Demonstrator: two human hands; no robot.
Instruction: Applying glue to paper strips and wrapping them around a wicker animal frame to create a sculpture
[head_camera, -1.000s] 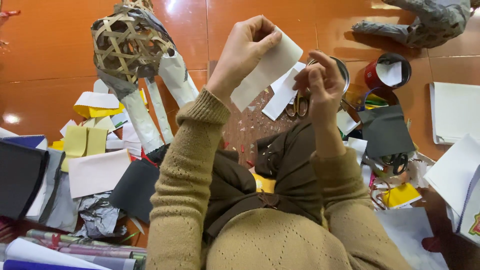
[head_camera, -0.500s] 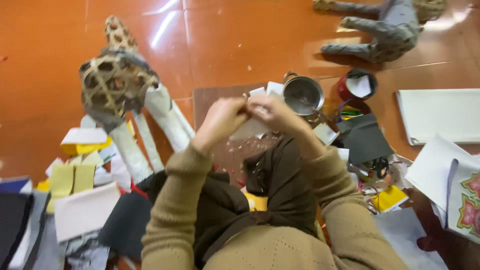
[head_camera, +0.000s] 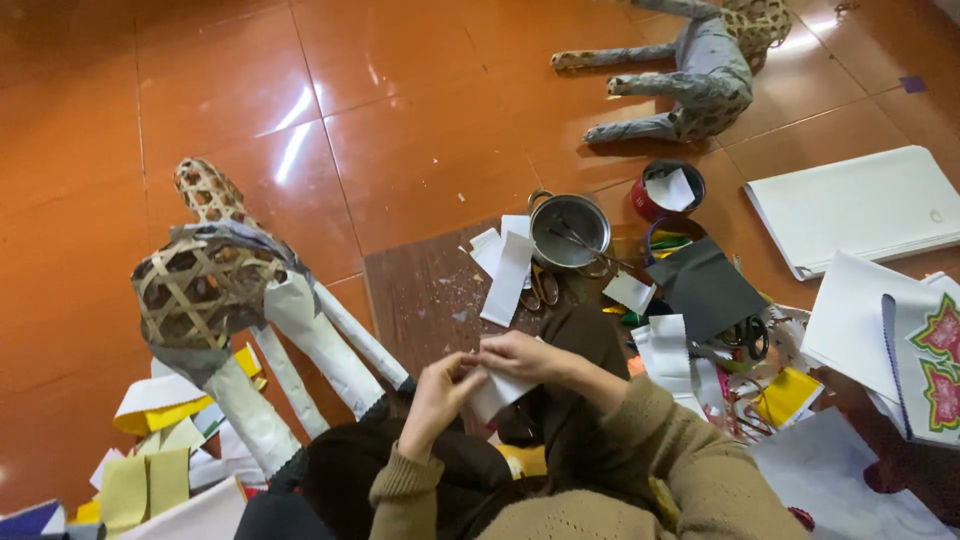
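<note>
- Head camera view of a tiled orange floor (head_camera: 400, 120) strewn with craft scraps, seen from above a seated person in an olive knit sweater.
- At nine o'clock stands a woven bamboo animal frame (head_camera: 205, 285), partly wrapped in grey and white paper, its legs reaching down toward the sitter's lap.
- At one o'clock, well apart from the work, a second paper-covered figure (head_camera: 700, 75) lies on its side.
- At three o'clock sits a stack of white sheets (head_camera: 860, 205), with a flower-printed sheet (head_camera: 935, 365) just below it.
- A dark wooden board (head_camera: 425, 295) lies at centre, a loose white strip (head_camera: 508, 280) on it and a small metal pot (head_camera: 570, 230) at its upper right edge, a red tin (head_camera: 665, 190) beyond.
- Black scissors (head_camera: 745, 335) rest at four o'clock among cut pieces.
- Low at centre, the left hand (head_camera: 438, 395) and right hand (head_camera: 525, 355) meet over the lap, fingertips pressed onto a small white paper piece (head_camera: 500, 388), each hand pinching one side of it.
- In an onlooker's judgement, the thin piece could tear or crease if the two hands pull unevenly. Scraps crowd the knees, so a dropped piece might be lost among them, and the frame's legs stand near enough for an elbow to knock them.
</note>
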